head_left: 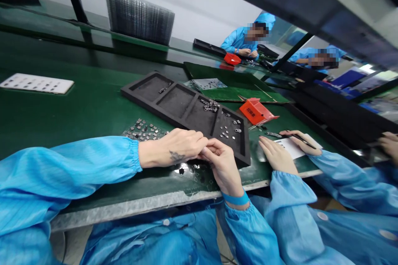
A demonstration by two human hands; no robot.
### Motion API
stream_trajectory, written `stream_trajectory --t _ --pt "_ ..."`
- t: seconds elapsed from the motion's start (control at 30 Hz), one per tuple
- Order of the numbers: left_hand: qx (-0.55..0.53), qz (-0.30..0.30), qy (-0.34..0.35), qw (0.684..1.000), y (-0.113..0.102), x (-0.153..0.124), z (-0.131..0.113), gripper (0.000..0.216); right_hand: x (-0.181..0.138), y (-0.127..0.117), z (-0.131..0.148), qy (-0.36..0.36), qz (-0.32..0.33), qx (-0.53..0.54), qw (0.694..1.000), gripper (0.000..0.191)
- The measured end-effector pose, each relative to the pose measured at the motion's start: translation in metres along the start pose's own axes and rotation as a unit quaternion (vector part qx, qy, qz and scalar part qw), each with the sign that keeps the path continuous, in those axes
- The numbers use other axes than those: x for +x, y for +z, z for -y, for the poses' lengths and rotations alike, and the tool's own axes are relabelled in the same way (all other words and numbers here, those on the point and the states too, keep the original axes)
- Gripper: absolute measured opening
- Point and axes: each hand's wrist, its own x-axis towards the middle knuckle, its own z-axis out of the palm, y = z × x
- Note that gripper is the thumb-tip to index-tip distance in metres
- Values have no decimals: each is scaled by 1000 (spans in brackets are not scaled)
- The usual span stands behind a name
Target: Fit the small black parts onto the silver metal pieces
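My left hand (177, 148) and my right hand (221, 162) meet at the near edge of the green bench, fingertips pinched together over something too small to make out. Just beyond them lies a black foam tray (186, 109) with several compartments holding small metal parts (210, 105). A loose scatter of the same metal parts (143, 129) lies on the mat behind my left wrist. A few more glint under my hands.
A co-worker's hands (276, 155) rest to my right on a white paper (292, 147), one holding a pen. An orange bin (255, 111) stands beyond the tray. A white card (36, 83) lies far left. Other people sit further back.
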Motion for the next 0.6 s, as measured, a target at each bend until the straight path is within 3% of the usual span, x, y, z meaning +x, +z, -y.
stream_trajectory --t 0.13,0.3,0.4,0.6 --pt "-130 -120 13 984 10 -2 10 15 0 1 1 -6 -5 -6 1000 19" --pt "-149 -192 -26 970 13 5 27 7 0 1 1 16 1 -9 1000 26" --pt "-193 -183 -22 964 9 8 33 7 2 -1 1 34 -6 10 999 31" --pt "-234 -136 98 958 5 6 31 20 4 -4 1 37 -18 38 998 31"
